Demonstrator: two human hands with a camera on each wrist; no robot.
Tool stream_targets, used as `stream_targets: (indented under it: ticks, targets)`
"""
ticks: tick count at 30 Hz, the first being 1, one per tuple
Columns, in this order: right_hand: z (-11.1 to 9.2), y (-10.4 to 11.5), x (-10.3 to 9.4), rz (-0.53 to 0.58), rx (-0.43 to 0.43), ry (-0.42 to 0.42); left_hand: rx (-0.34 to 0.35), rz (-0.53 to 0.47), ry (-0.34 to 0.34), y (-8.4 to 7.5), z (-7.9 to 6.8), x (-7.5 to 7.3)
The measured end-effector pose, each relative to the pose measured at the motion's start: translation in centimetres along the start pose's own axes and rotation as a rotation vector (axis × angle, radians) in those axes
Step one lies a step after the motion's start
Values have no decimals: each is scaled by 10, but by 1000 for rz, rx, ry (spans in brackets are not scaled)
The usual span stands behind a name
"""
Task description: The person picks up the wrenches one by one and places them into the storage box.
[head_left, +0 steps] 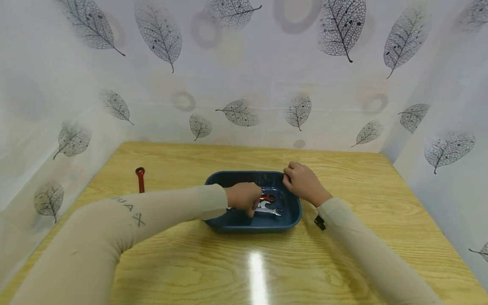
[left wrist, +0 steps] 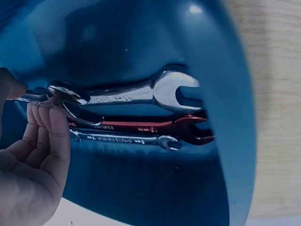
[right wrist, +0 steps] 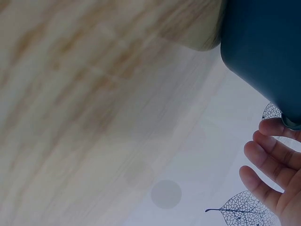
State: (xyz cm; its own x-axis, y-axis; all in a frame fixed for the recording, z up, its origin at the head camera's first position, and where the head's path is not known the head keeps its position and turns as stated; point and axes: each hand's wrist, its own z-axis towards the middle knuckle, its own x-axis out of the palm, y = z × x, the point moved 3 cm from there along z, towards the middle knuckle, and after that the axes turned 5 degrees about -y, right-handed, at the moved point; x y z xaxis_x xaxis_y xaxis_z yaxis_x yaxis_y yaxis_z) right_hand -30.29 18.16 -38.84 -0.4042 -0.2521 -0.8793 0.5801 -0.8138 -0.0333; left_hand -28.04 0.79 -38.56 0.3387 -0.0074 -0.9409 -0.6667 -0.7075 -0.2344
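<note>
Blue bin (head_left: 248,230), red wrench (left wrist: 141,125), silver wrenches (left wrist: 124,96), yellow table (head_left: 381,199) — wood-grained, white backdrop (head_left: 251,80) — black leaf print

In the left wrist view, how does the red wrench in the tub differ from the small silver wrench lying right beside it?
Colour: the red wrench is red, the small silver wrench silver.
Size: the red wrench's visible head is larger than the small silver wrench's.
Position: the red wrench reaches farther right than the small silver wrench.
Both lie in the blue tub.

Head view faces forward and down over the desk (head_left: 366,186) — closer wrist views share its bin (head_left: 248,230): left inside, right outside.
</note>
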Motion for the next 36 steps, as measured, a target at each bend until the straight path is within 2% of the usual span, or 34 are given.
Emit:
stream_targets:
  ticks: [4, 11, 21, 36]
  targets:
    - [0, 0, 0, 5, -1, -6, -11, 9, 5, 0, 1, 4]
    - [1, 0, 0, 10, -4, -9, -49, 8, 20, -2, -4, 1]
    - [1, 0, 0, 9, -2, 2, -50, 32, 22, 1, -3, 6]
    - [1, 0, 0, 11, 0, 2, 22, 20, -107, 9, -5, 21]
